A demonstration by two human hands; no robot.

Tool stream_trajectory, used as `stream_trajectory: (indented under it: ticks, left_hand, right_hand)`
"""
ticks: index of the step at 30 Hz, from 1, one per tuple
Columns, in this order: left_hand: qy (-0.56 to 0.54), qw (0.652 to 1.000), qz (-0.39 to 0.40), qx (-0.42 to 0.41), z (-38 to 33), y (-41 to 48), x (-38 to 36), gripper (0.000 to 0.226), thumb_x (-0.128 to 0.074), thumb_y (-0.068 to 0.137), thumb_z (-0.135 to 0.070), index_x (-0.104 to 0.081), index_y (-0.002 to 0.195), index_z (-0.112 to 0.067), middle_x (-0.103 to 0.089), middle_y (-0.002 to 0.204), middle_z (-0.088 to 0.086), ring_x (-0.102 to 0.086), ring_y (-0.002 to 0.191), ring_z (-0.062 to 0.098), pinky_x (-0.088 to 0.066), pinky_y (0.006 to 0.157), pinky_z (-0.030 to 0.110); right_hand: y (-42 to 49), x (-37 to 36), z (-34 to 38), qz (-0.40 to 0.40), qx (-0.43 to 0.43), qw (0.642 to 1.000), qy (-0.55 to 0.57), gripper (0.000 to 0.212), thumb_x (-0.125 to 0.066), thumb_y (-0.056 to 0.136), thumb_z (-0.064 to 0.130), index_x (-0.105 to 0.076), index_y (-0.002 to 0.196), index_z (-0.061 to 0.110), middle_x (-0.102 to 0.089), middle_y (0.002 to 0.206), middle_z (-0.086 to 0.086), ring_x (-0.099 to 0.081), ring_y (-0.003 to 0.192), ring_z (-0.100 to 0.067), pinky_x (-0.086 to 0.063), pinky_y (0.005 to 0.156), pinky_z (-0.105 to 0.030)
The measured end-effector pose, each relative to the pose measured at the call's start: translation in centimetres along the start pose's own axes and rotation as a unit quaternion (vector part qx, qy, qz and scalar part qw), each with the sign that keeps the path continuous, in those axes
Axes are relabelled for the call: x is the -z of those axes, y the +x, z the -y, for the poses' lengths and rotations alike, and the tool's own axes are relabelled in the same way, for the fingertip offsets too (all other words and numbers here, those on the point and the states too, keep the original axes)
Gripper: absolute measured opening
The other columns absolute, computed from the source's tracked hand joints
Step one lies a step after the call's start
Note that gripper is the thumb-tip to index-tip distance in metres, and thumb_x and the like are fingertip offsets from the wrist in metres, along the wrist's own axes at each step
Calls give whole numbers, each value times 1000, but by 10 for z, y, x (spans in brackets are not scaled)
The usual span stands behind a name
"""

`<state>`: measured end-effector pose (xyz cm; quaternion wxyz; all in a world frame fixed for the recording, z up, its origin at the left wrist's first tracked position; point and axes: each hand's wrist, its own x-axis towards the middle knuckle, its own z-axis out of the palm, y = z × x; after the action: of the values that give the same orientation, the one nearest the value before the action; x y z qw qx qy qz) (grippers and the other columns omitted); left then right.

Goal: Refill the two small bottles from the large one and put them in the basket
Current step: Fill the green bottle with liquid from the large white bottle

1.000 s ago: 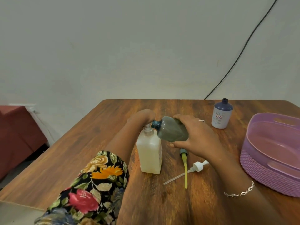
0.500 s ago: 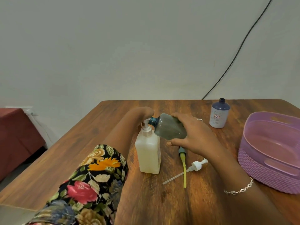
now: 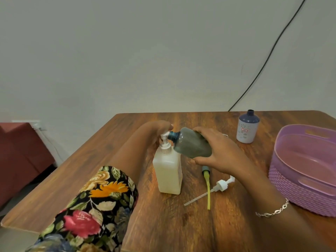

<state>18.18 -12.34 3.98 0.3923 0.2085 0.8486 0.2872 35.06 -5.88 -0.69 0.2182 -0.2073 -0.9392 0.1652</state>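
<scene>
The large white pump bottle (image 3: 168,174) stands upright on the wooden table (image 3: 181,224). My left hand (image 3: 158,130) rests on top of its pump head. My right hand (image 3: 218,151) holds a small grey-blue bottle (image 3: 190,142) tipped sideways, its open mouth right at the pump nozzle. A second small bottle (image 3: 247,127), white with a dark blue top and no cap, stands upright at the back right. The purple basket (image 3: 294,193) sits at the right edge with nothing in it.
Two removed pumps lie on the table in front of the right hand: one with a yellow-green tube (image 3: 207,186), one white (image 3: 221,186). A black cable (image 3: 263,64) runs up the wall. A red seat (image 3: 20,153) stands left of the table.
The pump head under my left hand has come back up. The small bottle stays at the nozzle; the view has shifted slightly.
</scene>
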Motion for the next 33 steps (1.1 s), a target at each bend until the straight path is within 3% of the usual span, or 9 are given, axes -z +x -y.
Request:
stream_trajectory:
  ticks: [6, 9, 12, 14, 17, 21, 26, 30, 33]
  left_hand:
    - [63, 996, -68, -13, -1, 0, -4, 30, -34, 103, -15, -51, 85, 3, -52, 87, 23, -60, 84, 39, -54, 70, 39]
    - [44, 992, -109, -35, 1, 4, -8, 34, -36, 101, -10, -45, 68, -9, -43, 68, 10, -47, 59, 21, -48, 44, 19]
    - [62, 990, -127, -29, -1, 6, -11, 36, -38, 98, -3, -42, 62, -8, -43, 64, 8, -42, 54, 17, -44, 61, 26]
    - [54, 994, -92, -23, -2, 8, -11, 35, -39, 100, -12, -41, 65, -11, -47, 72, 7, -50, 62, 20, -43, 62, 26]
    - [4, 999, -48, -9, -2, 8, 0, 65, -23, 100, -53, -53, 88, 4, -53, 109, 22, -54, 111, 43, -45, 81, 45]
    - [33, 998, -3, 51, -2, 9, 6, 108, -13, 83, -79, -37, 134, 13, -42, 132, 39, -47, 116, 55, -43, 85, 62]
    - [33, 996, -80, -5, 3, 22, -4, 63, -22, 102, -46, -30, 143, 2, -48, 125, 35, -53, 112, 47, -46, 95, 54]
    - [102, 990, -92, -18, 7, 20, -6, 34, -27, 103, -11, -53, 99, 11, -54, 79, 23, -60, 106, 45, -49, 94, 49]
    - [140, 981, -131, -30, 5, 11, -6, 56, -23, 103, -34, -52, 77, 6, -61, 85, 26, -65, 94, 40, -53, 86, 46]
  right_hand:
    - [-1, -2, 2, -13, 0, 1000, -16, 79, -72, 74, 46, -32, 139, 30, -47, 129, 5, -47, 112, -13, -43, 89, -29]
    - [-1, -7, -1, -15, -6, 999, -28, 80, -72, 73, 48, -32, 139, 30, -48, 127, 5, -48, 112, -14, -44, 90, -32]
    - [-2, -12, -2, -13, -15, 1000, -16, 81, -72, 72, 47, -32, 140, 30, -48, 127, 4, -47, 113, -14, -44, 92, -34]
    - [-2, -12, -2, -12, -15, 1000, 0, 80, -73, 73, 46, -33, 140, 29, -48, 128, 4, -47, 112, -13, -44, 92, -32]
    - [-1, -5, -2, -16, -12, 1000, 19, 79, -74, 72, 44, -34, 139, 29, -47, 128, 5, -47, 110, -11, -43, 88, -29]
    - [1, 1, -2, -8, -9, 1000, 7, 80, -73, 72, 45, -34, 139, 30, -47, 128, 5, -47, 110, -11, -43, 88, -29]
    - [2, -2, 0, -2, -9, 1000, 3, 80, -73, 73, 44, -33, 140, 28, -47, 130, 3, -48, 113, -14, -44, 91, -31]
    - [2, -8, 0, -3, -14, 1000, -8, 81, -73, 73, 44, -32, 140, 28, -47, 131, 2, -46, 116, -16, -45, 93, -35]
    - [1, -7, 0, -4, -18, 1000, 1, 81, -74, 73, 42, -32, 141, 28, -46, 131, 2, -46, 115, -15, -45, 91, -33]
